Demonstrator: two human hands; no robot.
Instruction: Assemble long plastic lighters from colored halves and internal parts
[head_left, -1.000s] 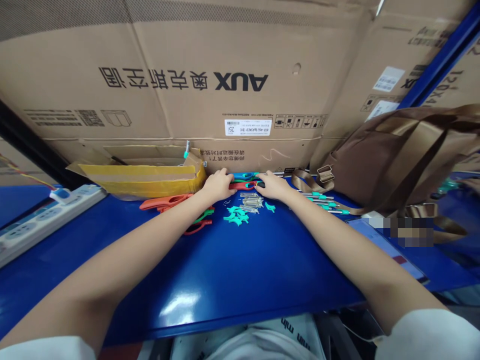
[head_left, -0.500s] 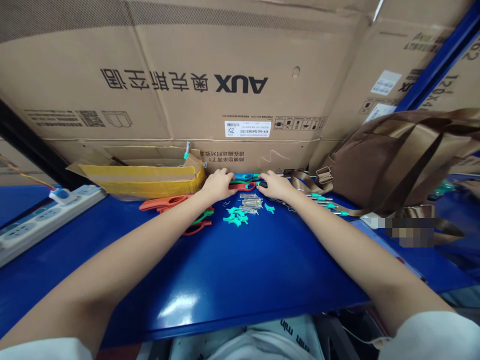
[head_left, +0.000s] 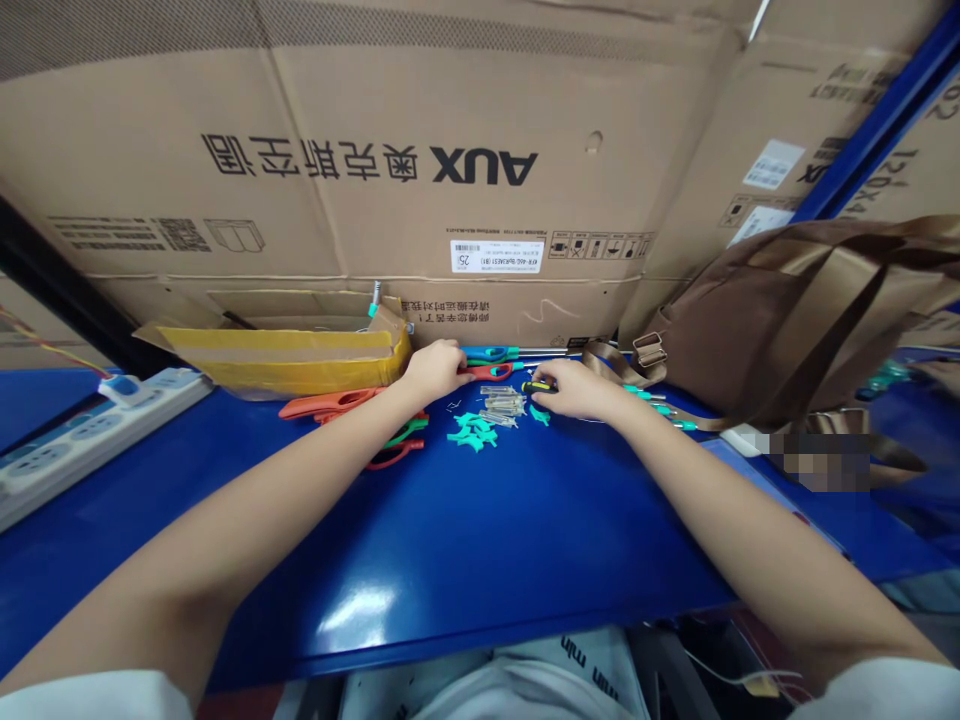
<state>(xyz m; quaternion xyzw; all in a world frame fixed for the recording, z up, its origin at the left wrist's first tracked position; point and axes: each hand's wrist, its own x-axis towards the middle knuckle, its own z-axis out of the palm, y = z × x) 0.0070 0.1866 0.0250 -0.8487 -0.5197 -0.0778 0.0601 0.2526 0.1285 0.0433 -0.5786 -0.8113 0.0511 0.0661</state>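
Observation:
My left hand (head_left: 435, 368) rests closed on a red scissor-like handle (head_left: 491, 371) at the back of the blue table (head_left: 465, 540). A blue and green handle (head_left: 491, 353) lies just behind it. My right hand (head_left: 576, 388) is closed round a small black and yellow tool (head_left: 534, 387), whose tip sticks out to the left. Between my hands lie small metal pieces (head_left: 501, 403) and teal plastic bits (head_left: 471, 432).
An open yellow-taped cardboard tray (head_left: 292, 355) and orange handles (head_left: 326, 405) sit left. A white power strip (head_left: 82, 440) lies far left. A brown bag (head_left: 810, 310) with straps stands right, teal-tipped metal rods (head_left: 660, 408) before it. Big cardboard boxes (head_left: 375, 160) wall the back.
My right hand has drawn back towards me from the rear handles and now holds the black and yellow tool. My left hand stays on the red handle.

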